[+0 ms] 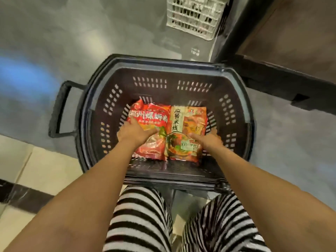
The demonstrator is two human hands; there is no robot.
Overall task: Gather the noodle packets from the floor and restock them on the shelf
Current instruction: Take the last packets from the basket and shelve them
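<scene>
Two noodle packets lie side by side on the bottom of a dark plastic shopping basket [163, 61] on the floor. The red packet [151, 115] is on the left and the orange packet [190, 122] with a pale label strip is on the right. My left hand [134, 132] grips the red packet, fingers over its left edge and thumb across its face. Over on the other side, my right hand [209, 140] holds the orange packet's right edge, thumb on top and fingers down beside it.
The basket's handle [60, 110] sticks out to the left. A white slotted crate [194, 15] stands on the grey floor beyond. A dark shelf base [272, 77] runs along the right. My striped trouser legs are at the basket's near side.
</scene>
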